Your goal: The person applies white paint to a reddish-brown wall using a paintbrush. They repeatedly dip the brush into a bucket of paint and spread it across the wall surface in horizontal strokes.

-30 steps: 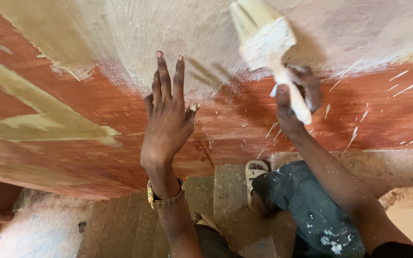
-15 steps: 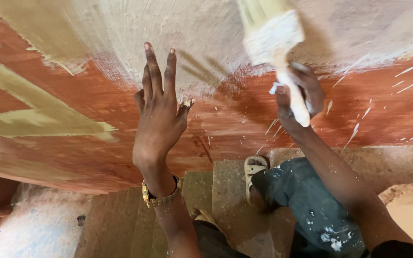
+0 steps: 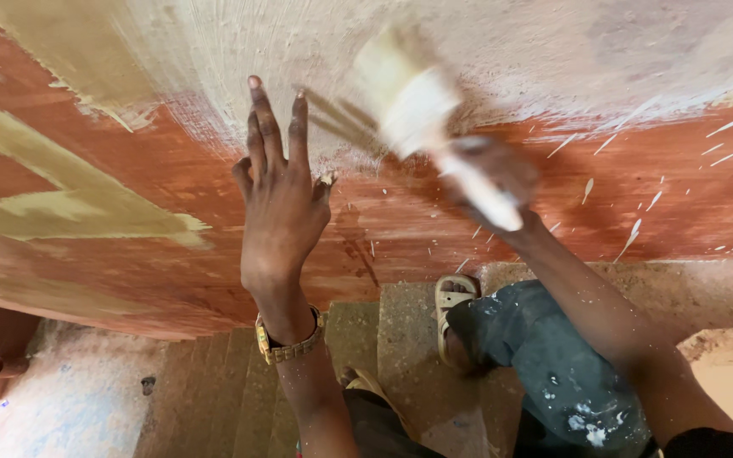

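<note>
- Wall [image 3: 86,280], red-brown with pale yellow patches at the far left, fills the view.
- Left hand [image 3: 280,212] presses flat on it, fingers [image 3: 263,127] stretched and slightly apart, holding nothing.
- Paintbrush [image 3: 422,106], blurred, lies against the whitish upper band.
- Right hand [image 3: 494,182] has its fingers wrapped tight round the handle.
- Risk: wet paint could smear under the braced palm or drip onto the trousers [image 3: 553,373].

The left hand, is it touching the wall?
Touching. The head view shows the left hand spread flat against the red-brown wall, palm pressed on it with no gap visible.
</note>
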